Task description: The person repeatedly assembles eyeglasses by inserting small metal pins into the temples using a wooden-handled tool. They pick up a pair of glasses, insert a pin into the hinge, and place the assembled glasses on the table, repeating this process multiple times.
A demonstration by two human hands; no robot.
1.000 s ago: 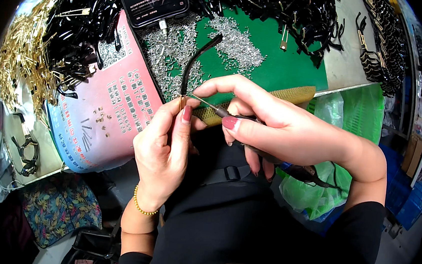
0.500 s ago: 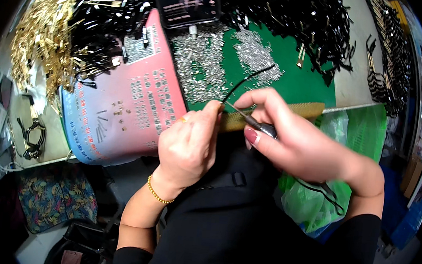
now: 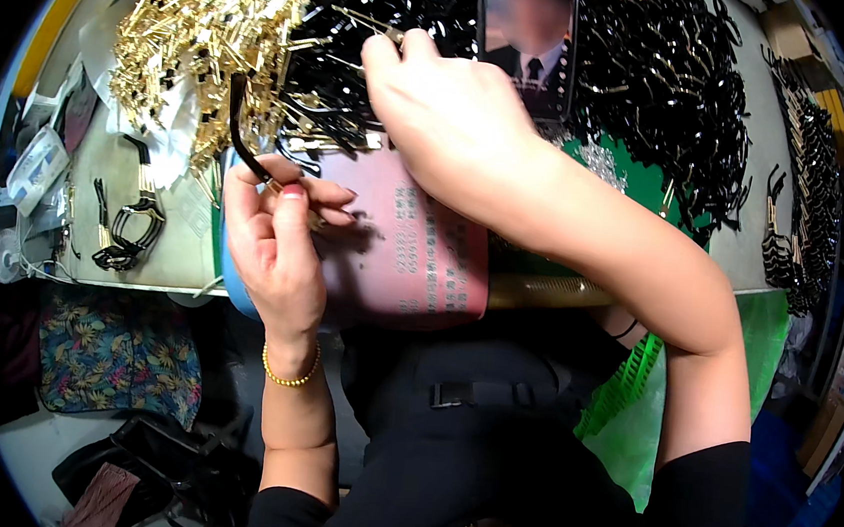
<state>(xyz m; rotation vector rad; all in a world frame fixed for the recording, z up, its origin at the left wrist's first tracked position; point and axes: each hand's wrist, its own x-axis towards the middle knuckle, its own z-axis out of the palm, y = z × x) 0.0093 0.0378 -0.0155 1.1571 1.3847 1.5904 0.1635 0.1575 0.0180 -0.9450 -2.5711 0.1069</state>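
Note:
My left hand [image 3: 278, 241] is closed on a slim black curved strip, an eyeglass temple [image 3: 241, 127], which stands up past the fingertips. My right hand [image 3: 456, 106] reaches across to the heap of black temples [image 3: 343, 81]. Its thumb and finger close about the end of a thin forked gold metal part [image 3: 368, 24] lying there. Whatever else is in the right palm is hidden. Left of that heap spreads a pile of gold metal parts [image 3: 212, 29].
A phone [image 3: 526, 52] stands at the back between black heaps. A pink-blue printed sheet [image 3: 441, 275] covers the front. Small silver pieces [image 3: 601, 164] lie on a green mat [image 3: 641, 167]. Glasses parts [image 3: 134, 223] lie at left. Green bag [image 3: 628, 432] hangs below right.
My hands have come apart. The left has moved left with the black temple; the right has reached forward and left to the gold part. The pointed dark-handled tool it held no longer shows.

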